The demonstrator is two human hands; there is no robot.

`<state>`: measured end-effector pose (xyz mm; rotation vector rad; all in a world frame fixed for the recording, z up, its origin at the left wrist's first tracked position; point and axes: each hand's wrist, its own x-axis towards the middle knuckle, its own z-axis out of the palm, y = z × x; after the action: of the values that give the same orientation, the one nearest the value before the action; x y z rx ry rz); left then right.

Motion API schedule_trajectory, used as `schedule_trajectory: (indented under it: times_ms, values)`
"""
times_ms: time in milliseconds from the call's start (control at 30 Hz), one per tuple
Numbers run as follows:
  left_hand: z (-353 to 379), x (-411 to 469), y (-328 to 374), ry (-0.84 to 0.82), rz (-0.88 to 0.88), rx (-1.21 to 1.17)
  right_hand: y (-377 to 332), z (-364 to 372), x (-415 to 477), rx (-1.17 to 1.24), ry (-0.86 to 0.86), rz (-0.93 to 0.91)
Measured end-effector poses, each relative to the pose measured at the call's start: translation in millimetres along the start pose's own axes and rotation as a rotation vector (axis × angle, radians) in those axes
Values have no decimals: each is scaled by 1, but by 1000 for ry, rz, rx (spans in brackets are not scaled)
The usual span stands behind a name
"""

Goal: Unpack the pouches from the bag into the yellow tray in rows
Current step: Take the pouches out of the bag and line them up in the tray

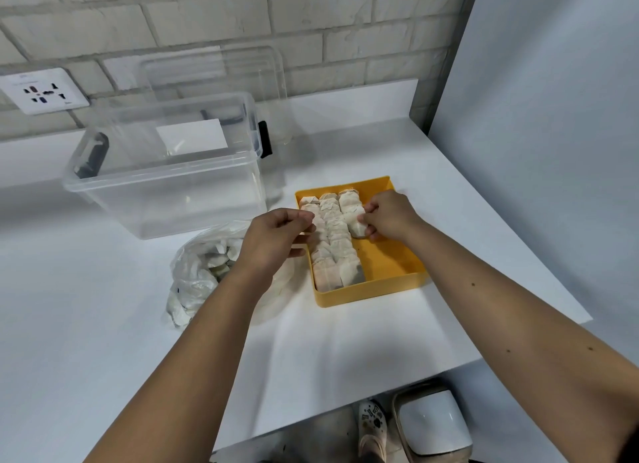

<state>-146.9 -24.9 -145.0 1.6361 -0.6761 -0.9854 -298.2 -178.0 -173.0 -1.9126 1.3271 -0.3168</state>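
Note:
The yellow tray (390,269) lies on the white counter, right of centre. Two full rows of pale pouches (332,241) fill its left part, and a short third row begins at the far end. My right hand (390,217) pinches a pouch (358,225) at the near end of that third row. My left hand (276,237) hovers over the tray's left rim with fingers curled; whether it holds a pouch I cannot tell. The clear plastic bag (200,272) with several more pouches lies left of the tray, partly under my left forearm.
A clear plastic storage box (166,172) with black latches stands at the back left, its lid (221,71) leaning on the brick wall. A wall socket (43,90) is at far left. The counter's front edge runs diagonally; below it are a shoe (371,428) and a bin (432,421).

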Motion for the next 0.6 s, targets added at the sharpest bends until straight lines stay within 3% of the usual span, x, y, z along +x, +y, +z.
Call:
schedule_trajectory:
  times_ms: [300, 400, 533, 600]
  values:
    - [-18, -3, 3, 52, 32, 70, 4, 15, 10, -112, 152, -12]
    - [-46, -8, 7, 109, 66, 129, -11, 18, -5, -123, 289, -181]
    - [-86, -15, 7, 165, 85, 221, -51, 40, -41, 69, 119, -460]
    - [-97, -17, 2, 174, 73, 276, -67, 55, -53, 47, 1, -572]
